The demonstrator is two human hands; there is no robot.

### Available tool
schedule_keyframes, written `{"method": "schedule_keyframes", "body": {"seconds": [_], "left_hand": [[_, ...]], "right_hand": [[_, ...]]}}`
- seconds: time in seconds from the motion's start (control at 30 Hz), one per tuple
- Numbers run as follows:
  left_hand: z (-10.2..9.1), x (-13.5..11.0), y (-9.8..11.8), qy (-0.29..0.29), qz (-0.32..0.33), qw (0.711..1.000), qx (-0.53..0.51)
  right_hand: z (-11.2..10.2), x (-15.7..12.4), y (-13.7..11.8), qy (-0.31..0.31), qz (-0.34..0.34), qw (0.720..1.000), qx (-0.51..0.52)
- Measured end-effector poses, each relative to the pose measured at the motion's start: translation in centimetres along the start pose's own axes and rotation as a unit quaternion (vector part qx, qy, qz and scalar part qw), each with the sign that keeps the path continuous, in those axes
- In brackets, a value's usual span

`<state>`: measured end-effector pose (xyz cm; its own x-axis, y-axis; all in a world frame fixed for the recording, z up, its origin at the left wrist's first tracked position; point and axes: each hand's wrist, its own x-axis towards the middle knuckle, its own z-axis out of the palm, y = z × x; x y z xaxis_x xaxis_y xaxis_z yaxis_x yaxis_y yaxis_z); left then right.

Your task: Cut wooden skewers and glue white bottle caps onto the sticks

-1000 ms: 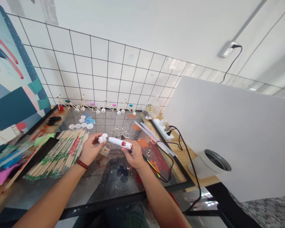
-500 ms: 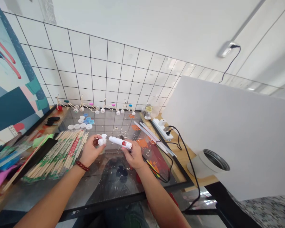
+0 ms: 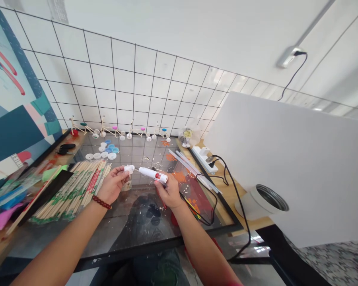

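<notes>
Between the thumb and fingers of my left hand (image 3: 115, 184) is a white bottle cap (image 3: 129, 169), held above the glass tabletop. My right hand (image 3: 169, 190) is closed around what looks like a white pen-shaped mini drill (image 3: 149, 172) with a red part near its rear. Its thin metal tip points left at the cap and appears to touch it; whether it enters the cap I cannot tell. White bottle caps (image 3: 104, 155) and blue bottle caps (image 3: 115, 149) lie beyond my left hand. Wrapped wooden chopsticks (image 3: 74, 188) are spread to its left.
Small stick-built bicycles (image 3: 134, 133) stand along the wire grid (image 3: 135, 85). To the right are clear plastic sticks (image 3: 193, 171), a white power strip (image 3: 204, 159), a black cable (image 3: 240, 198) and a round tin (image 3: 247, 210). Pale shavings and orange pieces (image 3: 179, 176) litter the glass.
My left hand has turned the cap and lifted it slightly. The drill's tip and the cap are now closer together, lined up end to end. The view has shifted a little.
</notes>
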<state>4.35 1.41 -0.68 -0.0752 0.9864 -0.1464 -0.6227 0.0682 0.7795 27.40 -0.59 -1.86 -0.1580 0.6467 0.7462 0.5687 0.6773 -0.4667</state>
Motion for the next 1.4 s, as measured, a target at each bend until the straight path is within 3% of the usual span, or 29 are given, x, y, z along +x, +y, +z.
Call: {"method": "schedule_keyframes", "body": {"seconds": [0.17,0.37,0.6,0.8,1.07,1.4], "left_hand": [[0.0,0.1,0.3,0.007,-0.052,0.998,-0.047],[0.0,0.5,0.1,0.041,-0.052,0.994,-0.083],[0.4,0.2,0.2,0.026,-0.051,0.996,-0.069],[0.2,0.1,-0.8,0.018,-0.009,0.999,-0.025],[0.4,-0.2,-1.1,0.030,0.115,0.988,0.097],[0.4,-0.2,-1.3,0.045,0.109,0.986,0.115]], "right_hand": [[0.0,0.0,0.0,0.001,-0.007,1.000,0.002],[0.1,0.1,-0.2,-0.009,-0.033,0.999,0.015],[0.4,0.1,-0.2,-0.027,-0.038,0.999,0.018],[0.3,0.1,-0.3,-0.029,-0.041,0.999,0.009],[0.4,0.1,-0.6,-0.023,-0.058,0.998,0.009],[0.4,0.2,-0.6,-0.030,-0.050,0.998,-0.008]]}}
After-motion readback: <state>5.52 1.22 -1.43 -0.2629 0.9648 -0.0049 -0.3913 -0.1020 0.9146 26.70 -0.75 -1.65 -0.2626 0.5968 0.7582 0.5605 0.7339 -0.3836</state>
